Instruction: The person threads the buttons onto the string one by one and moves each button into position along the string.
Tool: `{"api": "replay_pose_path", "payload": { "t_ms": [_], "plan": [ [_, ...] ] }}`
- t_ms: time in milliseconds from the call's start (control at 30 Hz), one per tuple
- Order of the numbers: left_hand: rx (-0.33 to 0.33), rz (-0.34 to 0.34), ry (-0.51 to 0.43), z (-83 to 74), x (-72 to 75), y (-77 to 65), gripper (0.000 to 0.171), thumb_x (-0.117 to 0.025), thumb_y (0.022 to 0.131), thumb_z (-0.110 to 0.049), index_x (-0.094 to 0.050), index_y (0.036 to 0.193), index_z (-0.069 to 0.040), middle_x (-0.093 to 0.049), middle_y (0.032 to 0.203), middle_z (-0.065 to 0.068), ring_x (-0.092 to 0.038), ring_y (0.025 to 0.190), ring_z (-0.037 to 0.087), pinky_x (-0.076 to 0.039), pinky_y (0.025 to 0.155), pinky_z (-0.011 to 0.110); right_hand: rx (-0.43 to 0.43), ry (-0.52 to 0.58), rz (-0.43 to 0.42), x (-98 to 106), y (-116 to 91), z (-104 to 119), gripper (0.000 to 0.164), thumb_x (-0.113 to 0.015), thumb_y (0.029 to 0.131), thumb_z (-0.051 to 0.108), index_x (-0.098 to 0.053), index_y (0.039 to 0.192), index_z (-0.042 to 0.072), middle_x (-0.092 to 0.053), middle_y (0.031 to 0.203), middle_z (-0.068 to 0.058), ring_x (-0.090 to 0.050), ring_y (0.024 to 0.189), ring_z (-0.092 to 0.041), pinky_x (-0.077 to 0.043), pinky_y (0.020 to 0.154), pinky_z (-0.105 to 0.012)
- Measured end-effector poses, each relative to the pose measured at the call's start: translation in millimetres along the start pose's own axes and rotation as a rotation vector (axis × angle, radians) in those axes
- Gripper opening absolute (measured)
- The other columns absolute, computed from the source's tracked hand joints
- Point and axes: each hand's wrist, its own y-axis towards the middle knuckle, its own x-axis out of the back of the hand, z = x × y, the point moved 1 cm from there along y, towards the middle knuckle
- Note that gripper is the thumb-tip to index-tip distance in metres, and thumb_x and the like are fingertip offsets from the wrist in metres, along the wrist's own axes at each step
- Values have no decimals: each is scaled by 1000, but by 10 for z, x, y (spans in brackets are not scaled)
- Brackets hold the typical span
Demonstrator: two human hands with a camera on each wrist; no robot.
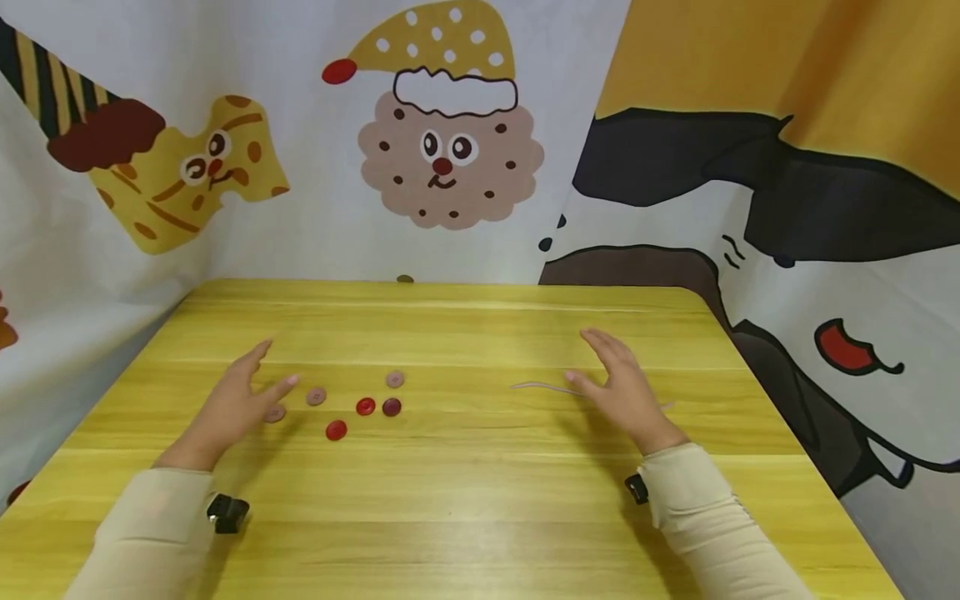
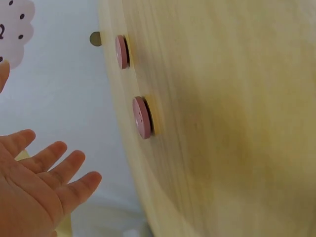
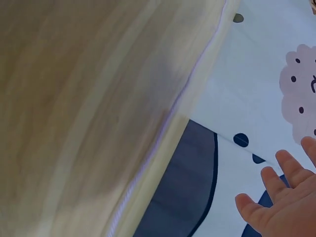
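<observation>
Several round buttons lie flat on the left half of the table. Three are dusty pink, among them a pink button (image 1: 316, 397) close to the left hand; two are bright red, one a red button (image 1: 336, 430) nearest the person; a dark maroon button (image 1: 392, 407) sits beside the other red one. My left hand (image 1: 234, 408) hovers over the leftmost pink button, partly covering it, fingers spread and holding nothing. On the right, a thin pale purple cord (image 3: 173, 109) stretches across the wood. My right hand (image 1: 621, 390) is held above its middle, fingers extended, palm empty, hiding part of the cord.
The yellow wood-grain table (image 1: 465, 508) ends at a back edge against a white printed curtain (image 1: 300, 50) with cartoon figures. Both forearms, in beige sleeves with small dark devices at the wrists, reach in from the near side.
</observation>
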Motion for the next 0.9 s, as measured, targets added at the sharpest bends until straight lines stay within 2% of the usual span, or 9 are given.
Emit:
{"api": "replay_pose_path", "payload": {
  "t_ms": [33,200,400,600,900],
  "plan": [
    [6,0,1,16,9,0,88,-51,98,-47,-2,153,0,-16,149,40,-21,132,58,-23,100,71,-6,4,8,-17,8,8,70,-67,92,36,-36,148,6,-31,153,-18,-23,141,-39,-23,110,-59],
    [38,25,-23,110,50,-8,88,-53,97,-46,-6,153,0,-19,149,38,-25,132,57,-30,97,70,-35,4,54,-107,70,26,66,-66,92,36,-41,145,7,-37,149,-18,-27,140,-37,-26,109,-57],
    [65,51,-34,189,70,-2,85,-55,97,-44,-11,152,3,-24,148,36,-29,131,55,-32,97,67,-48,7,85,-186,126,51,59,-68,91,30,-48,141,6,-43,146,-18,-31,137,-39,-28,109,-56],
    [74,75,-54,231,68,12,80,-58,97,-38,-18,149,8,-29,144,38,-34,128,54,-35,97,64,-67,67,113,-254,157,122,55,-68,92,26,-49,139,5,-44,144,-18,-35,136,-38,-30,109,-54],
    [89,117,-65,282,64,18,78,-57,97,-41,-23,148,8,-31,144,36,-37,127,53,-41,95,60,-79,115,154,-354,219,188,53,-67,92,22,-50,138,3,-46,142,-19,-39,134,-37,-33,107,-53]
  ]
}}
